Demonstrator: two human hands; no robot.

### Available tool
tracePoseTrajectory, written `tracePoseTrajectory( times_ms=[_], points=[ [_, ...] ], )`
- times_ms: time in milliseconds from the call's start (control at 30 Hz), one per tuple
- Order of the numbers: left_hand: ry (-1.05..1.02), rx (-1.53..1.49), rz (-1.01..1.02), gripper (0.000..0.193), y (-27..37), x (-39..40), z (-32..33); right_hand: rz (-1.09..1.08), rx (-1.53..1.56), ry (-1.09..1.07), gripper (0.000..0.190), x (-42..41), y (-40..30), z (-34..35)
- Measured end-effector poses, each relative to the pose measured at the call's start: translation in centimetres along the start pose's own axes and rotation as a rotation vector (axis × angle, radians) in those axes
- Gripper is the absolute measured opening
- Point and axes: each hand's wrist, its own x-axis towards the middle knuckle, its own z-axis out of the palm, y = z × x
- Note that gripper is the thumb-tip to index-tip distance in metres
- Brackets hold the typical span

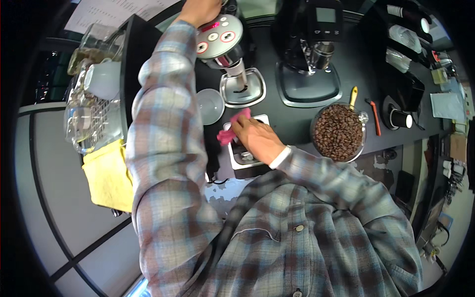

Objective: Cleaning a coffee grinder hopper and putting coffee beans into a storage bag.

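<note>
My right hand (259, 139) grips a crumpled pink cloth (226, 137) above a rectangular metal-rimmed container (234, 163) set in the counter's front edge. Dark contents and some pale pieces show inside it. My left arm stretches forward past the round silver head of a coffee grinder (222, 31) with a lit red display. At the far side of that head is my left hand (200, 11); its fingertips are hidden, so its grip is unclear. Under the grinder's spout lies a silver-rimmed drip tray (256, 98). A pale round bowl (210, 105) stands left of this tray, partly behind my sleeve.
To the right stand a second black grinder (326, 33) with a metal cup (322, 55) and a bowl of roasted coffee beans (337, 131). Past them lie a red-handled brush (375, 118) and a black cup (401, 119). A rack of glassware and a yellow cloth (107, 176) are left.
</note>
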Motion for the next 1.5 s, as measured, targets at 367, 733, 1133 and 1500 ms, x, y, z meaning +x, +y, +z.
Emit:
tracePoseTrajectory(
  times_ms=[367,733,1133,1500],
  points=[
    [-0.002,0.08,-0.02,0.02,0.2,-2.0,-0.1,0.474,-0.228,0.295,0.026,-7.9,6.2,-31.4],
    [-0.014,0.091,-0.053,0.026,-0.1,-2.2,0.3,0.066,-0.202,-0.529,0.015,5.9,-3.5,-11.1],
    [0.154,-0.142,-0.415,0.051,2.6,-1.0,0.2,1.037,1.058,-0.072,0.03,11.2,3.8,12.1],
    [0.009,-0.153,-0.411,0.058,2.9,0.4,-0.7,0.527,0.343,-0.057,0.03,6.9,2.0,4.8]
  ],
)
